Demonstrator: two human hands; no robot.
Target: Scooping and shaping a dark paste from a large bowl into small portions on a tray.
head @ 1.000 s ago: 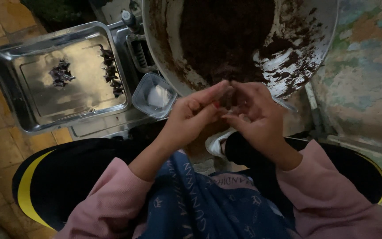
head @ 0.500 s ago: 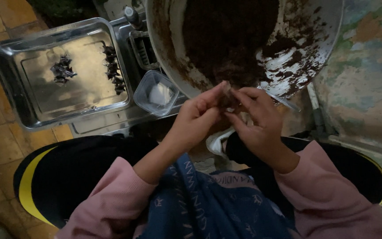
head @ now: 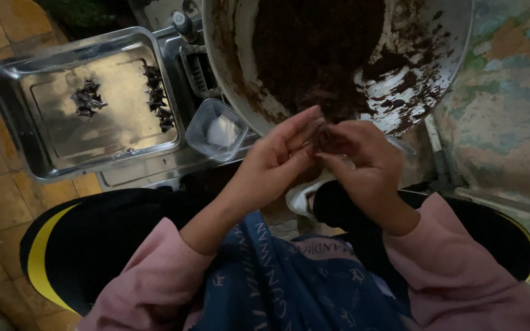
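Pinching dark lump [head: 323, 138], both hands.

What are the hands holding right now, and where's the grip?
Both hands, left and right, pinch a small dark lump between their fingertips, just under the big bowl. Which part they grip cannot be told.

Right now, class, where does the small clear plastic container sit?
In the head view, the clear plastic container sits left of centre, between the steel tray on its left and the big bowl of dark mixture on its right, just beyond the left hand.
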